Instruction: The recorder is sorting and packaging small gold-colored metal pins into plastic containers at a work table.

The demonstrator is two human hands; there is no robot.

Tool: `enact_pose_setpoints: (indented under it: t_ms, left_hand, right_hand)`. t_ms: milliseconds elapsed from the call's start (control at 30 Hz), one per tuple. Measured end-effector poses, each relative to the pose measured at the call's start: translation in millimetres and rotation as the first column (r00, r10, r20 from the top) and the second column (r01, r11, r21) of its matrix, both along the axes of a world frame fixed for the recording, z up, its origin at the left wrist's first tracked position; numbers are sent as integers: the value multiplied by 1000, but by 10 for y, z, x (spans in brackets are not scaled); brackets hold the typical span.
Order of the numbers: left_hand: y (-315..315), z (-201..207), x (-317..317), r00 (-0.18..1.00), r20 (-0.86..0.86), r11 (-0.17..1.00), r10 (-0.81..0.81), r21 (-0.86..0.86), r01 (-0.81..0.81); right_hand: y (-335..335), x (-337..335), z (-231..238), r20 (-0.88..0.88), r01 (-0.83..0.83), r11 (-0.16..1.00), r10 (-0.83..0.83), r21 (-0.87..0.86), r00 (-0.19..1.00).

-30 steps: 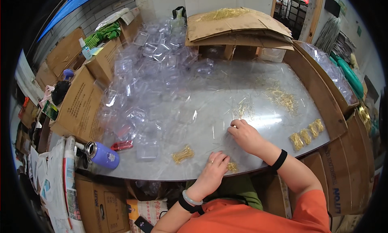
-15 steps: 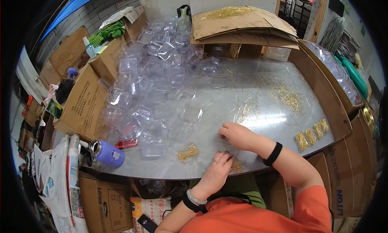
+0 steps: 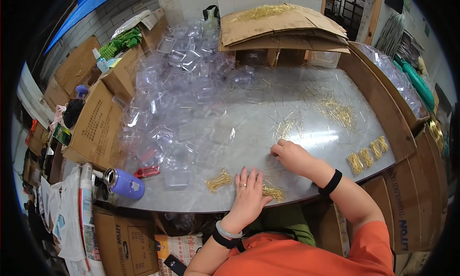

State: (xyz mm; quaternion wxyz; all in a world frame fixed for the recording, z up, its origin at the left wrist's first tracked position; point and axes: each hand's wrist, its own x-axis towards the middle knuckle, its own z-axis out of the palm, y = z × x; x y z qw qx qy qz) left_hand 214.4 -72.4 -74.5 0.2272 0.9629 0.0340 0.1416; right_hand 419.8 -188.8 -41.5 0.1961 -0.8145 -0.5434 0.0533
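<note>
My left hand (image 3: pixel 248 192) lies flat at the table's front edge with its fingers spread. Right by its thumb is a small pile of thin gold metal pins (image 3: pixel 273 193); part of that pile may be under the hand. Another gold bundle (image 3: pixel 219 180) sits just left of my fingers. Further right, the fingertips of my right hand (image 3: pixel 293 157) are pressed together close to the tabletop; what they hold, if anything, is hidden. Beyond that hand, loose gold pins (image 3: pixel 286 128) are scattered, with a thicker heap (image 3: pixel 339 114) behind.
Clear plastic boxes (image 3: pixel 184 91) cover the table's left half. Several gold bundles (image 3: pixel 366 156) line the right edge. A purple bottle (image 3: pixel 125 184) and a red tool (image 3: pixel 146 172) are at front left. Cardboard (image 3: pixel 282 29) carrying more pins stands at the back.
My left hand has shifted left and flattened, its fingers spreading and baring more of the pile beside it. My right hand has moved slightly right. The whole view has shifted a little.
</note>
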Motion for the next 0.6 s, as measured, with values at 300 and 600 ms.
enact_pose_setpoints:
  t_ms: [300,600]
  left_hand:
    - [21,17,14,996,-4,995,-92,-49,92]
    - [6,-20,-1,994,31,994,-106,-38,107]
  right_hand:
    - [-6,6,50,-90,-73,997,73,0,993]
    - [-171,-177,106,-128,-171,985,171,10,977]
